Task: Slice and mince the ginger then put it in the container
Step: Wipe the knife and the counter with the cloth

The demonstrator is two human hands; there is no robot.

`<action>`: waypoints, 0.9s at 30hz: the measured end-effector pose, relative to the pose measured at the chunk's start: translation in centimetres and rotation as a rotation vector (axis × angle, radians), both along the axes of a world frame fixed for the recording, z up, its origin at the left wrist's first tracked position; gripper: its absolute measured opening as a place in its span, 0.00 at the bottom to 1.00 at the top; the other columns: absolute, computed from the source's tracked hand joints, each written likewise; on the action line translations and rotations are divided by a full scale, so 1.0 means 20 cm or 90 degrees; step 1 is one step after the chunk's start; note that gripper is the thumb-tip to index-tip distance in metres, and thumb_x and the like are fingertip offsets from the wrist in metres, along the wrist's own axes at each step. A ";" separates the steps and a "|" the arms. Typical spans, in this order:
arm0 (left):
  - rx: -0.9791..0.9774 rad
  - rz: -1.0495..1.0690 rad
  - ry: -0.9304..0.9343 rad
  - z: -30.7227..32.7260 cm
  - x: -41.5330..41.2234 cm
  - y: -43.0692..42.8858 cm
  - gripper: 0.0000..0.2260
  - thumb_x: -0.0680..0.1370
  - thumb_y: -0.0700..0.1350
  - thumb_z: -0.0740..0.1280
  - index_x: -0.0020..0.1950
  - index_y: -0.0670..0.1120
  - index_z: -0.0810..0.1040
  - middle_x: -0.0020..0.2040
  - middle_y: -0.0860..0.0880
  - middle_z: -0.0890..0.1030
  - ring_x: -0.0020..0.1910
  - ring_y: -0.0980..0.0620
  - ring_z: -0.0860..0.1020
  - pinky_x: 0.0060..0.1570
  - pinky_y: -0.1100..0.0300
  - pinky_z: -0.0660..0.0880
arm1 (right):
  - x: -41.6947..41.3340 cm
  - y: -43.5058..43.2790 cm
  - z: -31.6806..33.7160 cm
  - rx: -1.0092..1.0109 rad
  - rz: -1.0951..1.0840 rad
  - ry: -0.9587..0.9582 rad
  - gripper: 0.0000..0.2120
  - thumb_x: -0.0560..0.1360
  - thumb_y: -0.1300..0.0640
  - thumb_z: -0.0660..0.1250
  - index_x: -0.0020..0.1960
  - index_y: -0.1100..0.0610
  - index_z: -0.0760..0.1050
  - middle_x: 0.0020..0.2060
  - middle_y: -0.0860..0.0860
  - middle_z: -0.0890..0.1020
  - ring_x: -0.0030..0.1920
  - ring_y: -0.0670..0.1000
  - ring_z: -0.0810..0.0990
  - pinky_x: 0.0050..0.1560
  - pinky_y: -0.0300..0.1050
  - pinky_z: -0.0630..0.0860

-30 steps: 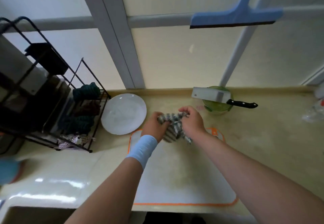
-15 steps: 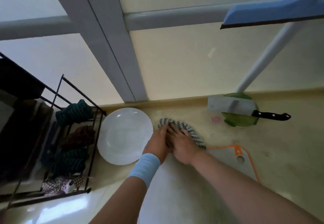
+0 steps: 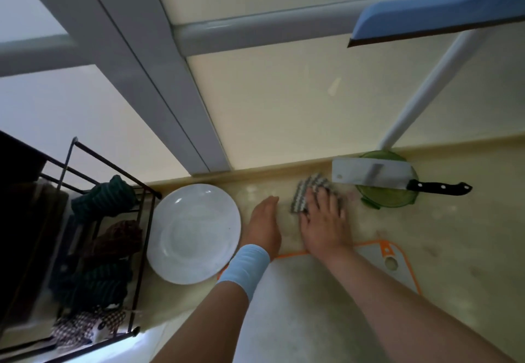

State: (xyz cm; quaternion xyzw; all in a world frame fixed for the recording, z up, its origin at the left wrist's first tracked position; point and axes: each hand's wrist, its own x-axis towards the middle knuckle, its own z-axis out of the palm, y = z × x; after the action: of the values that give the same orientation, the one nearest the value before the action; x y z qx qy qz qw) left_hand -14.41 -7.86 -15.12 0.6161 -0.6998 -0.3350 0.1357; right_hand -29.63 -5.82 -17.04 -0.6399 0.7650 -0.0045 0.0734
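Green round container, cleaver laid across

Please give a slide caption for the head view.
Right hand presses a cloth on the counter beside the cleaver lying across the green container.

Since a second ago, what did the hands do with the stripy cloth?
Both hands held the cloth bunched over the cutting board, then laid it on the counter. Now the left hand has let go and lies beside the plate; the right hand alone presses the cloth, slid right toward the green container. The cleaver and plate stayed put.
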 end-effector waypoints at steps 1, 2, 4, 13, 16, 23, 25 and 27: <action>-0.006 -0.003 -0.003 0.00 0.00 0.03 0.31 0.75 0.30 0.55 0.77 0.46 0.61 0.76 0.45 0.62 0.75 0.49 0.60 0.73 0.65 0.50 | -0.03 0.04 0.00 0.010 -0.010 0.011 0.28 0.74 0.46 0.63 0.72 0.56 0.69 0.67 0.60 0.71 0.64 0.64 0.70 0.57 0.58 0.73; -0.003 0.000 -0.001 0.01 0.00 0.06 0.31 0.74 0.30 0.56 0.77 0.47 0.61 0.76 0.45 0.62 0.75 0.50 0.60 0.72 0.66 0.50 | -0.04 0.07 0.01 0.027 -0.023 0.016 0.28 0.73 0.47 0.67 0.70 0.57 0.70 0.64 0.61 0.72 0.61 0.64 0.71 0.52 0.57 0.75; 0.005 -0.006 0.004 0.01 -0.02 0.13 0.31 0.75 0.32 0.57 0.77 0.49 0.61 0.75 0.47 0.62 0.74 0.51 0.61 0.71 0.67 0.52 | -0.02 0.05 0.05 0.052 -0.073 -0.006 0.27 0.72 0.49 0.71 0.66 0.59 0.72 0.61 0.63 0.72 0.58 0.64 0.73 0.47 0.56 0.79; -0.068 0.150 0.035 0.06 -0.07 0.21 0.19 0.75 0.35 0.63 0.64 0.46 0.73 0.59 0.48 0.74 0.59 0.49 0.72 0.59 0.65 0.65 | 0.10 -0.03 0.10 0.066 0.300 -0.095 0.28 0.78 0.56 0.51 0.78 0.54 0.56 0.74 0.57 0.59 0.69 0.60 0.62 0.66 0.54 0.68; -0.064 0.136 -0.031 0.08 -0.01 0.18 0.25 0.71 0.31 0.57 0.65 0.47 0.74 0.63 0.49 0.73 0.61 0.49 0.72 0.60 0.63 0.65 | 0.06 -0.06 0.14 0.096 0.158 -0.044 0.24 0.80 0.61 0.53 0.76 0.53 0.60 0.71 0.58 0.61 0.64 0.60 0.67 0.57 0.53 0.72; -0.107 0.223 -0.188 0.09 0.26 -0.03 0.17 0.78 0.42 0.61 0.67 0.46 0.74 0.69 0.45 0.73 0.68 0.43 0.67 0.67 0.51 0.62 | 0.39 -0.25 0.17 -0.085 0.338 -0.195 0.24 0.76 0.57 0.52 0.69 0.57 0.72 0.61 0.56 0.76 0.56 0.60 0.75 0.49 0.53 0.75; -0.111 0.204 -0.200 0.07 0.33 -0.05 0.20 0.80 0.46 0.60 0.72 0.46 0.70 0.72 0.46 0.70 0.71 0.45 0.65 0.70 0.52 0.60 | 0.48 -0.30 0.18 0.010 0.378 -0.115 0.23 0.79 0.58 0.52 0.73 0.55 0.67 0.72 0.54 0.68 0.64 0.59 0.71 0.56 0.54 0.70; -0.118 0.137 -0.205 0.05 0.37 -0.07 0.23 0.81 0.48 0.58 0.76 0.47 0.64 0.75 0.47 0.66 0.74 0.47 0.62 0.73 0.53 0.58 | 0.50 -0.33 0.14 0.069 0.403 -0.042 0.24 0.81 0.58 0.51 0.77 0.54 0.58 0.78 0.51 0.57 0.70 0.56 0.63 0.61 0.54 0.65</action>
State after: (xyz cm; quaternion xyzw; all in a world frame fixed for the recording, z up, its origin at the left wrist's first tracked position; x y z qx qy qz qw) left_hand -7.10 -9.21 -14.02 0.7177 -0.6705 -0.1499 0.1132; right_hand -19.55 -12.42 -14.24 -0.8405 0.5246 0.0384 0.1302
